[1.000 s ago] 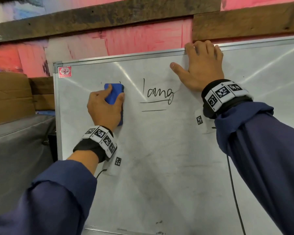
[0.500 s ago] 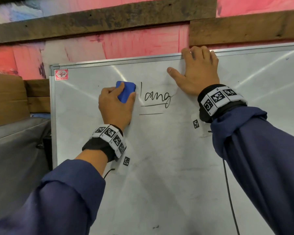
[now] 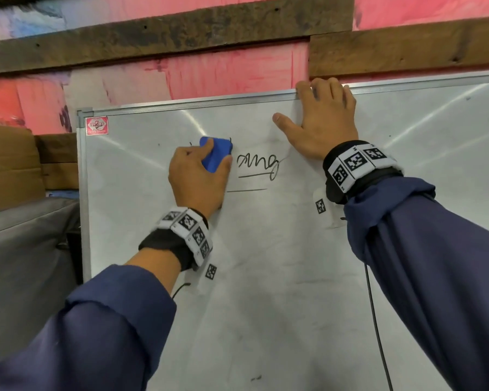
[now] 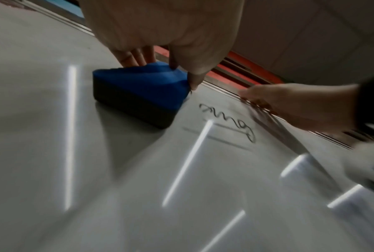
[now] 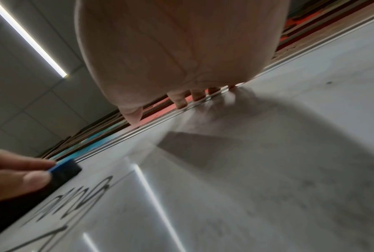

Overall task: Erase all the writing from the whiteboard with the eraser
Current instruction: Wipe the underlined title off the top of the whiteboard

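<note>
The whiteboard (image 3: 280,277) leans against a painted wall. Black handwriting (image 3: 257,162) with two underlines (image 3: 247,189) sits in its upper middle. My left hand (image 3: 198,179) grips a blue eraser (image 3: 216,156) with a dark felt base and presses it flat on the board, right at the left end of the writing. In the left wrist view the eraser (image 4: 138,92) lies just left of the writing (image 4: 227,119). My right hand (image 3: 319,128) lies flat on the board, its fingers hooked over the top frame. The right wrist view shows the eraser (image 5: 60,172) and the writing (image 5: 73,199) at lower left.
A red sticker (image 3: 97,125) marks the board's top left corner. Brown cardboard (image 3: 9,165) and a grey covered object (image 3: 26,263) stand left of the board. Dark wooden planks (image 3: 181,32) cross the pink wall above. Faint smudges (image 3: 256,378) mark the board's lower part.
My left hand has slid the eraser to the right, across the first letter of the writing, which is now gone. The right hand has stayed on the top frame.
</note>
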